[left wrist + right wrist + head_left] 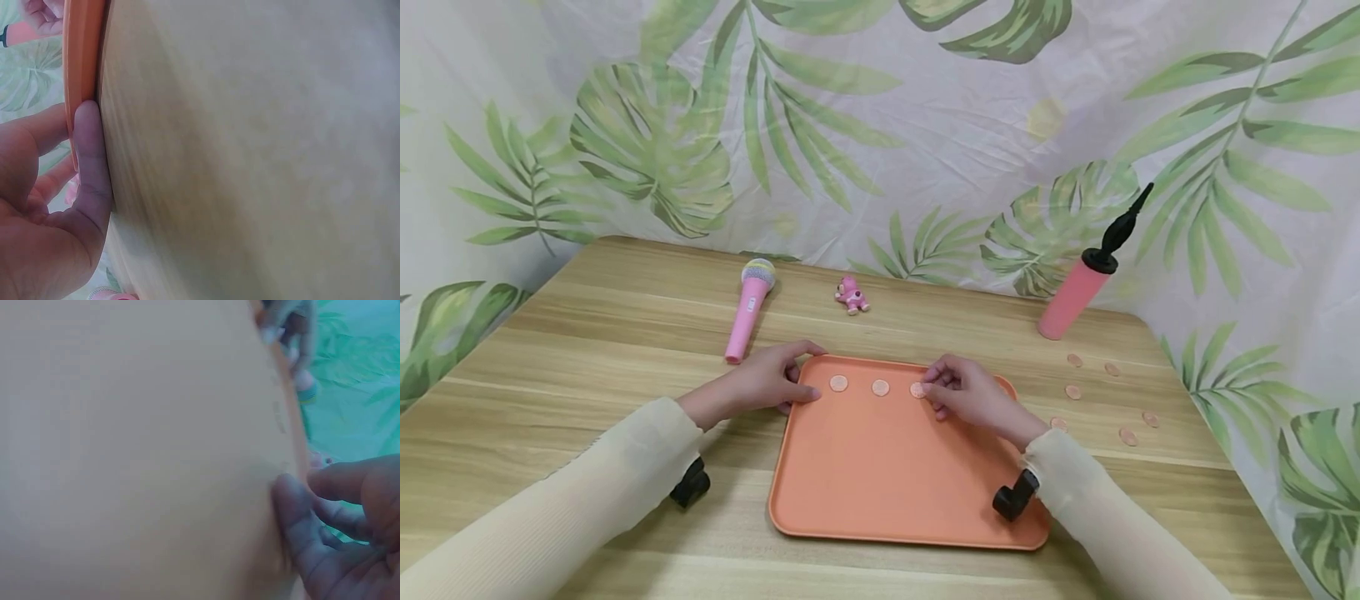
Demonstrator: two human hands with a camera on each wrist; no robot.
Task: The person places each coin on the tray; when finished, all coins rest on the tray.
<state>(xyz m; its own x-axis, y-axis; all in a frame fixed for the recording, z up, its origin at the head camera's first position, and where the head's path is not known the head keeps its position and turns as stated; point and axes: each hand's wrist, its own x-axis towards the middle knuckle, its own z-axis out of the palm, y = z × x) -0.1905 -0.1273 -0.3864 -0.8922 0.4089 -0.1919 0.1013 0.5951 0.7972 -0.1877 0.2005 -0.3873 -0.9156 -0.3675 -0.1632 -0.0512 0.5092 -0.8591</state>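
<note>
Though near the tray [910, 475], microphone [748, 308] apart.

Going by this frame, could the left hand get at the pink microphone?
Probably yes: the pink microphone lies beside the left hand, with nothing seen standing between them. But that hand grips the orange tray's far left corner, so it would likely have to let go first.

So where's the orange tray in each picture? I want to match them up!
Head: the tray lies on the table, low and near the middle.
Left wrist: only its edge shows, a strip at the upper left.
Right wrist: its pale-looking surface fills most of the picture, with the rim right of centre.
Shared landmark: the left hand gripping the tray's edge, large at lower left in left wrist, small at top right in right wrist.
</note>
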